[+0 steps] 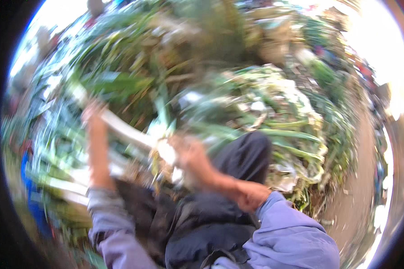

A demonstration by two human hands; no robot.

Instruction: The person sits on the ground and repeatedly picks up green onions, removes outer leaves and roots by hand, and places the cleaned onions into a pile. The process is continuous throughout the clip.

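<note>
My left hand [93, 112] is wrapped around the pale stalk of a leek [128, 131], which slants across my lap with its green leaves at the upper left. At the leek's white lower end, my right hand [190, 151] is closed, its fingers curled against the stalk. Motion blur hides the fingertips and whether a tool is also in that hand. Dry brownish strands [155, 164] hang below the leek's lower end, above my dark trousers [208, 208].
Heaped leek leaves [121, 80] fill the area ahead and to the left. A pile of leafy trimmings [289, 134] lies by my right knee. More white leek stalks [67, 190] are at my left. Bare brown ground [350, 195] runs along the right, and something blue [33, 195] stands far left.
</note>
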